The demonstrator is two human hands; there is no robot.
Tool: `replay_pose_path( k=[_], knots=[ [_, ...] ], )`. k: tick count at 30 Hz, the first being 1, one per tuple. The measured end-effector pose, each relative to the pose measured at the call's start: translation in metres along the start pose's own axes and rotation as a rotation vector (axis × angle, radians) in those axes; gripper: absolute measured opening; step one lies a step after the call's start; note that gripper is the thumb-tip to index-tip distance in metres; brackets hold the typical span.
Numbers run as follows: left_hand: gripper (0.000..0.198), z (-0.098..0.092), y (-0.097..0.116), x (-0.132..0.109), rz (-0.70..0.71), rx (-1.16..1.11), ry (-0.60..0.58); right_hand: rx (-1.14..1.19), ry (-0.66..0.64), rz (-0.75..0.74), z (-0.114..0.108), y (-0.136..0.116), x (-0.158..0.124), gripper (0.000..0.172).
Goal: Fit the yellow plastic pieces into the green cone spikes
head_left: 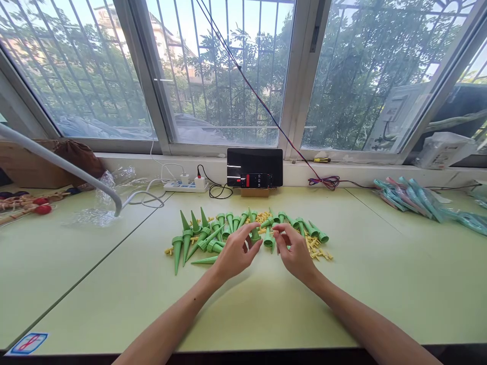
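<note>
A heap of green plastic cone spikes (213, 235) lies on the pale green table (243, 304), mixed with several small yellow plastic pieces (317, 248). My left hand (236, 253) reaches into the middle of the heap, its fingers curled round the wide end of one green spike (254, 232). My right hand (294, 251) is beside it, thumb and forefinger pinched together near another green piece (268, 239). What that pinch holds is too small to make out.
A black screen (254, 167) with a phone timer stands at the back by the window. A white power strip (185, 186) with cables lies left of it. Teal and pink packets (411, 198) lie at right; a white lamp arm (61, 163) and crumpled clear plastic (95, 215) at left.
</note>
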State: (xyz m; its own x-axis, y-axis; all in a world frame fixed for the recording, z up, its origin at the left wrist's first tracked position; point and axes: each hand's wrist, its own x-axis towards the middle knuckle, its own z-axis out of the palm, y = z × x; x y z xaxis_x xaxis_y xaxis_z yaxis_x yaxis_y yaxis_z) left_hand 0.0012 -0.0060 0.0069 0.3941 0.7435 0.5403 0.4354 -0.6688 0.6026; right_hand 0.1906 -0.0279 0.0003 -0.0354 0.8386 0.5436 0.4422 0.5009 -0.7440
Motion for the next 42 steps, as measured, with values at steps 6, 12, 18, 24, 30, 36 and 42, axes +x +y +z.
replay_pose_path(
  k=[6, 12, 18, 24, 30, 36, 42],
  knots=[
    [0.035, 0.0001, -0.0006, -0.0008, 0.022, 0.015, -0.010, -0.007, 0.000, -0.001, 0.0000, 0.0019, 0.0000, 0.021],
    [0.036, -0.0001, 0.0003, -0.0023, 0.042, 0.024, -0.057, 0.026, -0.043, 0.005, -0.0003, -0.0013, -0.0006, 0.020],
    [0.036, -0.0011, 0.0016, -0.0023, 0.061, 0.011, -0.090, 0.069, -0.078, -0.002, -0.0008, -0.0029, -0.0006, 0.021],
    [0.034, -0.0015, 0.0026, -0.0025, 0.067, 0.019, -0.092, 0.062, -0.093, -0.022, 0.0015, 0.0000, -0.0010, 0.021],
    [0.034, -0.0015, 0.0040, -0.0027, 0.072, 0.022, -0.102, 0.060, -0.094, -0.025, 0.0031, 0.0021, -0.0010, 0.021],
    [0.035, -0.0016, 0.0034, -0.0031, 0.074, 0.023, -0.114, 0.063, -0.100, -0.026, 0.0029, 0.0017, -0.0011, 0.020],
    [0.035, -0.0018, 0.0032, -0.0030, 0.080, 0.023, -0.118, 0.068, -0.104, -0.028, 0.0017, 0.0001, -0.0020, 0.019]
  ],
)
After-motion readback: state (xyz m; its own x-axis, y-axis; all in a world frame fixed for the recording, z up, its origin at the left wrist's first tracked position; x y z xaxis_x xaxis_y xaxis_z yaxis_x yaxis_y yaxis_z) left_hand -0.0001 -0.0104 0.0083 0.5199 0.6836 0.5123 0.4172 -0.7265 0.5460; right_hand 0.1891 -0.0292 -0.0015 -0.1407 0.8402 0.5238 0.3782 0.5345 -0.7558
